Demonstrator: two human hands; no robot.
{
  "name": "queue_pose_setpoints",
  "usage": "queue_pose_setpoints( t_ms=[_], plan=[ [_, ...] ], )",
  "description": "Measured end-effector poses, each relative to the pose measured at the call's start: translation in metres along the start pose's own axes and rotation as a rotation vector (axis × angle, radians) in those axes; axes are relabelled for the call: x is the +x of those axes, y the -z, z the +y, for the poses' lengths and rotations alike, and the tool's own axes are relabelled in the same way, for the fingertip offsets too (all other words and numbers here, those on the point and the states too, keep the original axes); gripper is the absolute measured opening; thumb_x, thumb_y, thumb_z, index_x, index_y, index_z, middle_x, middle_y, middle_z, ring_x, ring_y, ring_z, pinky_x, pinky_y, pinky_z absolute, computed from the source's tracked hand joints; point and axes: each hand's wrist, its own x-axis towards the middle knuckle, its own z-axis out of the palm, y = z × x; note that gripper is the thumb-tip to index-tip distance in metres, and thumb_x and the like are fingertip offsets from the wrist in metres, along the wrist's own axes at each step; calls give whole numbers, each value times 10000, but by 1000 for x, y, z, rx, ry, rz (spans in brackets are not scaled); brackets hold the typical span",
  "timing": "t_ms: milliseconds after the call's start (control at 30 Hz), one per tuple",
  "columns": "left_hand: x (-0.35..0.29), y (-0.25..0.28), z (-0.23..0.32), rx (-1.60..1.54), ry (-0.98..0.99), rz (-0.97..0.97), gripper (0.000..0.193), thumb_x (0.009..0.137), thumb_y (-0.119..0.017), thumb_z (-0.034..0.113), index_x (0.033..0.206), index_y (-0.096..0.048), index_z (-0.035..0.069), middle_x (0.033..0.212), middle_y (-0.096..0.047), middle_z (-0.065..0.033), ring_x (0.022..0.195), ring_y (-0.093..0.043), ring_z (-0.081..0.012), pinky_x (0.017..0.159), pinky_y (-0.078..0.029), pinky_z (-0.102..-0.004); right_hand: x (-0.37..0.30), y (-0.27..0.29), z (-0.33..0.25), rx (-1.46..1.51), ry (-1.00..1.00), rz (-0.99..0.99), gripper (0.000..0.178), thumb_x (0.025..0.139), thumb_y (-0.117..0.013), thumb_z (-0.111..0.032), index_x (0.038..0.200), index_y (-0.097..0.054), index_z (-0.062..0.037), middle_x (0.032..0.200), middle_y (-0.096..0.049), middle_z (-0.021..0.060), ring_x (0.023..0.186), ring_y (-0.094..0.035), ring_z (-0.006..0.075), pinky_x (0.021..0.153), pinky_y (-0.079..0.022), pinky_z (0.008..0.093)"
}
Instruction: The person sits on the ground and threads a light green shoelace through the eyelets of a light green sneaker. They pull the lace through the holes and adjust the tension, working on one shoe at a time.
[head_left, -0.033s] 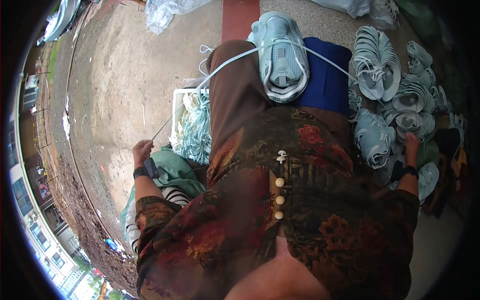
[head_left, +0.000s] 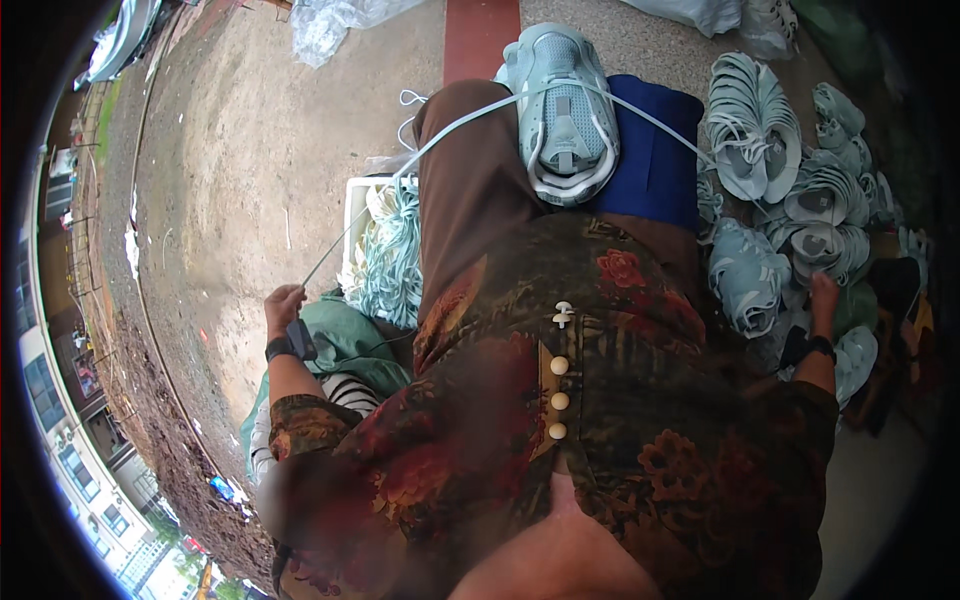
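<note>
Head view: one pale-blue sneaker, one shoelace across it
Left hand: fingers pinching the shoelace
Right hand: finger state cannot be told

free — ground left of white crate | blocked — stretched lace crosswise; stacked shoe uppers at right

The shoe shows matt mesh, the lace smooth cloth.

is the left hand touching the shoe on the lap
Apart: the head view shows the left hand off to the side, with the lace box and brown trouser leg between it and the shoe.
</note>
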Motion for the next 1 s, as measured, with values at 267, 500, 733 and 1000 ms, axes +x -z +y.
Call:
queue_pose_setpoints(
  t_ms=[267, 500, 733, 1000],
  plan=[
    [9, -26, -51, 192, 48, -55, 180, 733, -718, 194, 794, -687, 28, 653, -628, -7, 541, -515, -57, 490, -416, -215, -51, -4, 51, -406, 201, -163, 178, 787, -599, -179, 692, -619, -29, 647, -586, 102, 570, -565, 192, 538, -426, 328],
    [0, -161, 150, -438, -37, -366, 172, 835, -643, 194, 739, -568, 72, 565, -450, 53, 462, -398, -48, 415, -303, -194, 64, 14, -282, 788, -83, -567, 220, 760, -602, -110, 575, -489, -76, 467, -442, -3, 401, -395, 78, 374, -276, 249],
    [-37, -240, 348, -308, -510, -826, 100, 847, -608, 160, 816, -574, 71, 751, -572, 21, 650, -516, -49, 623, -414, -184, 120, 11, -512, 1083, 443, -592, 96, 766, -591, -44, 684, -561, -5, 792, -632, 111, 823, -592, 170, 739, -444, 273],
    [-24, -292, 363, -350, -530, -694, 118, 823, -634, 141, 745, -589, 64, 698, -520, 63, 640, -452, -36, 613, -371, -178, 134, -32, -551, 1157, 342, -163, 133, 753, -653, -53, 657, -568, -17, 769, -625, 40, 1010, -560, 188, 833, -417, 293]
  ],
)
